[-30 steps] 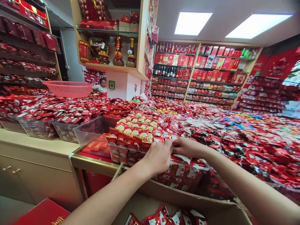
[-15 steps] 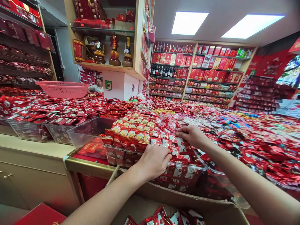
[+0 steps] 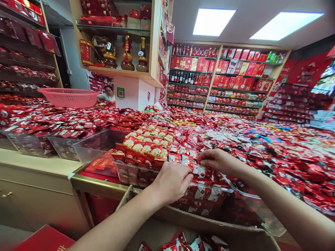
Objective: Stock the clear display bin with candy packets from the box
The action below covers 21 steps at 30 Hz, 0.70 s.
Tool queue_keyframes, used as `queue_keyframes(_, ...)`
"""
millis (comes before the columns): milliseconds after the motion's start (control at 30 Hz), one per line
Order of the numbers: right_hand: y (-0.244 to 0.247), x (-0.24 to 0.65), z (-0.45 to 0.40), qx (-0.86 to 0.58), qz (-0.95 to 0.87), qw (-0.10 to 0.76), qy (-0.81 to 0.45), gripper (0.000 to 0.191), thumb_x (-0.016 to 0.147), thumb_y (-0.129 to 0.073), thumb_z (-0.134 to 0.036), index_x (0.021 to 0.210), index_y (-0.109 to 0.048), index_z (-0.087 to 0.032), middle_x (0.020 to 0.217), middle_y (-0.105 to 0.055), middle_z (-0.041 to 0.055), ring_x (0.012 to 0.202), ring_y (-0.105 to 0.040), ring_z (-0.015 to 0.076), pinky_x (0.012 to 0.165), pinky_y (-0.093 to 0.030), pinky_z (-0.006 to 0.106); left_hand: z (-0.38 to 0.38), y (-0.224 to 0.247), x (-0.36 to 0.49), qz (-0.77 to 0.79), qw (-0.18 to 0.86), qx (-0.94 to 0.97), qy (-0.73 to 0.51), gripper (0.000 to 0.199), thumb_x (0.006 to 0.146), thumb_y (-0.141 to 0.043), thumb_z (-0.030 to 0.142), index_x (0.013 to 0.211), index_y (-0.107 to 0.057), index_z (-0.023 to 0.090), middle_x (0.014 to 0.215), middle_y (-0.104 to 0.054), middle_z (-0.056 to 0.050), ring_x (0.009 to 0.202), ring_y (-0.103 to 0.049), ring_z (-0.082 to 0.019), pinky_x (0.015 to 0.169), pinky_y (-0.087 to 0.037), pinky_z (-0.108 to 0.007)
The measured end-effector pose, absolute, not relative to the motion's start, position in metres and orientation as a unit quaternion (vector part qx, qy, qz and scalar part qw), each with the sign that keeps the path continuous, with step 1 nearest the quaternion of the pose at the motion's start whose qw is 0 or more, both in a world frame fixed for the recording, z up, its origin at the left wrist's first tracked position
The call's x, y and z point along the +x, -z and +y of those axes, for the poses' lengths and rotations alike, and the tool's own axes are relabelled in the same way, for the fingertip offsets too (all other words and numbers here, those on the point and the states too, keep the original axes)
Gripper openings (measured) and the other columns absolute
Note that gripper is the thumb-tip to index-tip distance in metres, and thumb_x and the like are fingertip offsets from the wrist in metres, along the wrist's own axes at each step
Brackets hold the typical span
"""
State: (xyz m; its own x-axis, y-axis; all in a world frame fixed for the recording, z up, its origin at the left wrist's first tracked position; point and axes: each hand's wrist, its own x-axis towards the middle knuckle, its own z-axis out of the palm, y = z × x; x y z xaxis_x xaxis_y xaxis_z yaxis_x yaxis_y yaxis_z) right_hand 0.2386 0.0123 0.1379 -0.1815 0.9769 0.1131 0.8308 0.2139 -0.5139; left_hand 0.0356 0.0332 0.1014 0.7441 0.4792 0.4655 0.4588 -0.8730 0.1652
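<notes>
Small red-and-white wrapped sweets stand in neat rows inside a clear plastic bin, beside rows of red-and-gold sweets. My left hand rests over the bin's front edge among the red-and-white packets. Its fingers are curled and mostly hidden behind the back of the hand, so what they grip does not show. To its right, my right hand reaches down on the same rows. A gap shows between its bent fingers and thumb, and the fingertips touch the packets.
Below the bin, an open cardboard box holds loose red-and-white packets. Heaps of wrapped sweets spread to the right and behind. A pink basket sits on the left heap. A person is behind the counter.
My right hand has moved down and slightly right over the packets, its thumb and fingers now further apart. My left hand stays almost in place. The view has shifted slightly.
</notes>
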Motion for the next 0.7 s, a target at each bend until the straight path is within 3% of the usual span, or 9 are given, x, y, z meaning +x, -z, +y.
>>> queue_keyframes(200, -0.132, 0.236, 0.012, -0.58, -0.759, 0.175, -0.238, 0.01, 0.07, -0.052, -0.02, 0.073, -0.059, -0.015, 0.064, -0.057, -0.0007, 0.058, -0.047, 0.011, 0.052, -0.037, 0.021, 0.034, -0.102, 0.037, 0.252, 0.012, 0.935, -0.249, 0.023, 0.086, -0.035, 0.028, 0.09, -0.056, 0.021, 0.083, -0.062, -0.002, 0.08, -0.054, -0.018, 0.068, -0.033, -0.03)
queue_keyframes(467, -0.134, 0.233, 0.02, -0.572, -0.749, 0.141, -0.303, 0.014, 0.069, -0.054, -0.025, 0.073, -0.062, -0.015, 0.059, -0.057, -0.0016, 0.052, -0.045, 0.0098, 0.049, -0.036, 0.021, 0.031, -0.102, 0.036, 0.251, 0.014, 0.935, -0.252, 0.023, 0.086, -0.034, 0.027, 0.093, -0.056, 0.023, 0.084, -0.062, 0.0, 0.08, -0.054, -0.018, 0.069, -0.034, -0.031)
queue_keyframes(700, -0.143, 0.234, 0.022, -0.59, -0.748, 0.146, -0.265, 0.019, 0.073, -0.048, -0.028, 0.077, -0.061, -0.014, 0.068, -0.062, 0.0024, 0.06, -0.053, 0.0131, 0.056, -0.041, 0.024, 0.034, -0.098, 0.037, 0.248, 0.035, 0.929, -0.273, 0.022, 0.085, -0.038, 0.026, 0.094, -0.057, 0.021, 0.087, -0.062, -0.001, 0.085, -0.054, -0.018, 0.075, -0.036, -0.032)
